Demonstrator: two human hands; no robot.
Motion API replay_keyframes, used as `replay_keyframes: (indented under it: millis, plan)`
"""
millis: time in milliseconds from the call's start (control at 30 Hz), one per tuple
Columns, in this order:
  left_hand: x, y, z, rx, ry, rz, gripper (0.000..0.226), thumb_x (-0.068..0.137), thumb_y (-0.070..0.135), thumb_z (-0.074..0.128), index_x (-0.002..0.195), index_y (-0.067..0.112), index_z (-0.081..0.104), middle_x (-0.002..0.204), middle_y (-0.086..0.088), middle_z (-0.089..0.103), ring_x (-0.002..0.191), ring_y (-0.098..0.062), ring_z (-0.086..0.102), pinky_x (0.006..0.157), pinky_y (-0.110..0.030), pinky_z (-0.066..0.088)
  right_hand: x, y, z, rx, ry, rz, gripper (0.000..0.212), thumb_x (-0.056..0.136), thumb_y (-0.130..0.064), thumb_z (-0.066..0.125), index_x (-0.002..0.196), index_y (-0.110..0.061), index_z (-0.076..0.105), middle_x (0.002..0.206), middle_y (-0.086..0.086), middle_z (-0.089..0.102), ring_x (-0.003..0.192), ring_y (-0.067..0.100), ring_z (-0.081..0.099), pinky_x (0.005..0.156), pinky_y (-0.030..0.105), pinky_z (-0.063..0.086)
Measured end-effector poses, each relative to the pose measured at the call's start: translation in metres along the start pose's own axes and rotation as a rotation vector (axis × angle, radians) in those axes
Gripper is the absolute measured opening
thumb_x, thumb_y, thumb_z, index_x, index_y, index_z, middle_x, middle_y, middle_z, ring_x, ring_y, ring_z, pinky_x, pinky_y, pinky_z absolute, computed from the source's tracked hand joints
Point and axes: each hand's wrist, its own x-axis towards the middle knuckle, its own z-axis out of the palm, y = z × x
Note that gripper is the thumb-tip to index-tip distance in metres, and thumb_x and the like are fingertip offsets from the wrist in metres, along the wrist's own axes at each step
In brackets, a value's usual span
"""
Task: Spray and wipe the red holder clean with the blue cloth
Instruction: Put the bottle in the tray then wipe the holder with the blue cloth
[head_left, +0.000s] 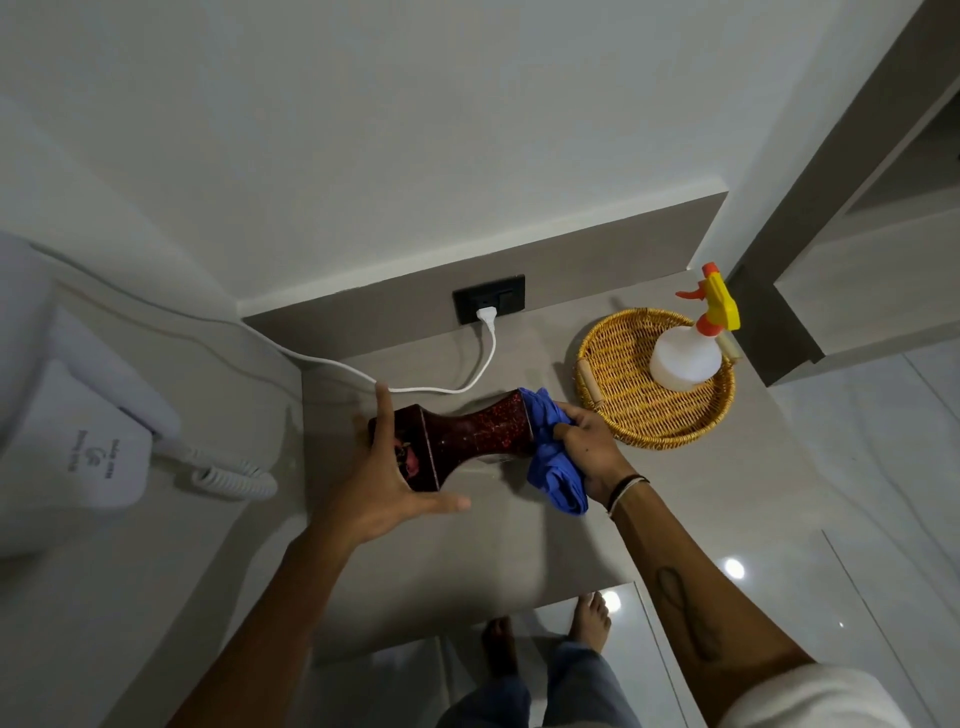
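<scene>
Down on the grey counter (467, 551), we see the red holder (467, 436) lying on its side, its wide dark base toward our left and its speckled flared end toward our right. Our left hand (387, 483) is spread wide at the base end, fingers (384, 415) straight and thumb stretched out along the counter; the palm seems to press against the base, though we cannot tell how firmly. Our right hand (589, 447) is clenched around the bunched blue cloth (553, 457), which is pushed against the holder's flared end and hangs down past the wrist, where dark bands sit. Just beyond that hand, a woven yellow basket (623, 415) carries the spray bottle (685, 358), standing upright with its yellow and orange trigger head on top, untouched. A white cable (483, 364) runs from the dark wall socket (488, 299) across the counter behind the holder. At far left hangs a white wall unit (78, 457) with a coiled cord.
</scene>
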Motion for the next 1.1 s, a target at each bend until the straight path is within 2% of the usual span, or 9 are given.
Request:
replay_keyframes:
  millis: [167,233,300,467,567,667,800,933,1100]
  plan:
    - [-0.002,0.007,0.01,0.242,0.137,0.06,0.168,0.05,0.071,0.1,0.171,0.035,-0.012,0.181,-0.016,-0.021,0.166,-0.043,0.017,0.127,-0.063,0.037,0.008,0.002,-0.001,-0.039,0.018,-0.003,0.04,0.101,0.015,0.041,0.121,-0.003,0.071,0.094,0.015,0.075,0.071,0.024,0.071,0.057,0.027,0.065]
    - [0.002,0.009,0.013,0.405,0.287,0.181,0.158,0.053,0.078,0.094,0.172,0.016,0.011,0.183,-0.015,-0.015,0.169,-0.037,-0.001,0.134,-0.06,0.02,0.008,0.0,0.002,-0.058,0.015,-0.012,0.041,0.102,0.014,0.041,0.109,-0.011,0.073,0.093,0.014,0.075,0.069,0.022,0.071,0.055,0.026,0.063]
    - [0.006,0.012,0.014,0.475,0.306,0.254,0.159,0.056,0.08,0.091,0.174,0.012,0.006,0.182,-0.008,-0.021,0.168,-0.027,-0.015,0.136,-0.053,0.006,0.008,0.0,0.003,-0.103,0.007,-0.027,0.042,0.103,0.013,0.041,0.103,-0.015,0.073,0.093,0.015,0.074,0.07,0.023,0.069,0.058,0.028,0.063]
    - [0.007,0.015,0.018,0.573,0.266,0.371,0.138,0.075,0.076,0.082,0.169,0.033,-0.008,0.183,-0.017,-0.01,0.169,-0.039,0.001,0.134,-0.06,0.017,0.01,0.005,0.005,-0.19,0.033,-0.064,0.033,0.105,0.009,0.042,0.119,-0.002,0.071,0.099,0.021,0.072,0.07,0.024,0.067,0.056,0.024,0.061]
    - [0.009,0.015,0.017,0.57,0.307,0.383,0.134,0.076,0.07,0.086,0.174,0.017,0.012,0.183,-0.02,0.003,0.167,-0.043,0.012,0.131,-0.06,0.02,0.011,0.007,0.004,-0.254,0.04,-0.118,0.035,0.106,0.007,0.042,0.131,0.0,0.067,0.104,0.024,0.073,0.077,0.027,0.069,0.067,0.034,0.063]
    - [0.011,0.012,0.017,0.511,0.343,0.379,0.133,0.072,0.061,0.093,0.17,0.003,0.025,0.181,-0.023,0.016,0.165,-0.042,0.021,0.13,-0.058,0.023,0.004,0.009,0.009,-0.427,0.096,-0.325,0.045,0.101,0.01,0.044,0.138,-0.004,0.064,0.123,0.022,0.072,0.105,0.031,0.07,0.096,0.046,0.06]
    - [0.009,0.004,0.014,0.342,0.288,0.335,0.137,0.072,0.051,0.098,0.172,0.003,0.017,0.179,-0.022,0.024,0.163,-0.04,0.028,0.129,-0.057,0.031,-0.027,0.017,0.023,-0.654,0.185,-0.704,0.056,0.095,0.013,0.053,0.147,-0.007,0.058,0.148,0.011,0.061,0.137,0.018,0.056,0.121,0.029,0.042]
    - [0.01,-0.006,0.023,0.276,0.284,0.322,0.115,0.068,0.034,0.105,0.158,-0.006,0.043,0.15,-0.028,0.056,0.135,-0.046,0.058,0.113,-0.051,0.048,-0.063,0.028,0.05,-0.731,0.085,-0.976,0.059,0.095,0.011,0.056,0.151,-0.004,0.054,0.157,0.015,0.054,0.148,0.023,0.049,0.127,0.039,0.039]
    - [0.012,-0.014,0.032,0.278,0.402,0.341,0.108,0.064,0.003,0.104,0.154,-0.012,0.045,0.15,-0.039,0.055,0.137,-0.06,0.055,0.116,-0.051,0.036,-0.086,0.057,0.078,-0.897,-0.083,-1.185,0.055,0.101,0.004,0.053,0.155,-0.007,0.049,0.166,0.012,0.043,0.156,0.03,0.04,0.131,0.036,0.03]
